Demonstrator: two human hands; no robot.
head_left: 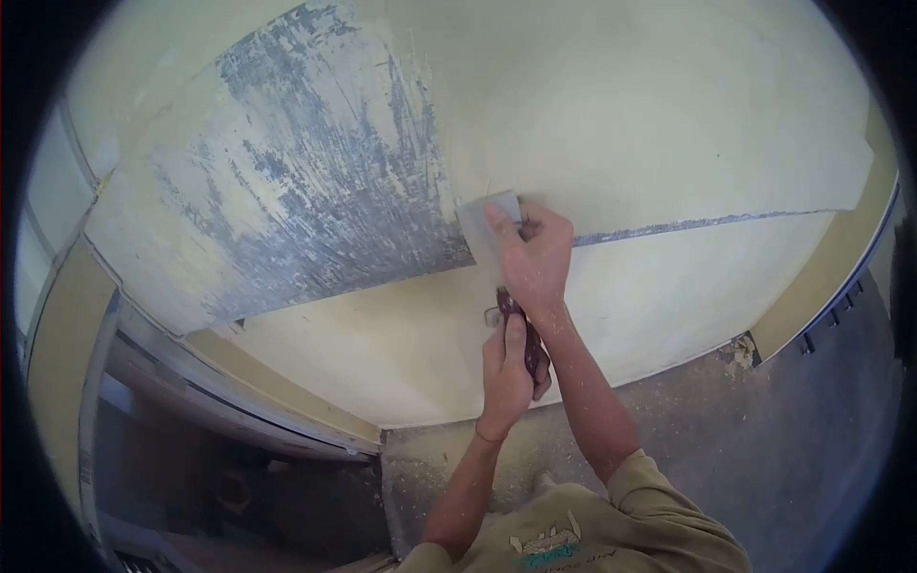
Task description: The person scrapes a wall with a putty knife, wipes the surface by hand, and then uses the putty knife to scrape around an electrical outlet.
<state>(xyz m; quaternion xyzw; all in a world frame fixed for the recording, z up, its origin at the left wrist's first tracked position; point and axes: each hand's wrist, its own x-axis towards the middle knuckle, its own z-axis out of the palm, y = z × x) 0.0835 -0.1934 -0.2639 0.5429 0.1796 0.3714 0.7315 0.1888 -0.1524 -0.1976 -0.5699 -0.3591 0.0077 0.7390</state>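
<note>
My right hand [540, 253] is against the wall, its thumb and bent fingers closed on a thin, flat grey piece [473, 222]. This piece lies at the boundary between a scraped, grey-streaked patch [334, 162] and the smooth cream wall surface [650, 115]. Just below, my left hand [506, 377] is wrapped around a dark red-handled tool [531, 346], held upright close to my right wrist. A small metal loop [493, 316] shows beside the handle. I cannot tell what kind of tool it is.
A ragged grey edge [688, 226] runs across the wall above a lower cream panel [373, 349]. Pale flakes lie on the grey floor [669, 430], with a small heap of debris [738, 355] at the right corner. A dark opening [239, 458] lies at lower left.
</note>
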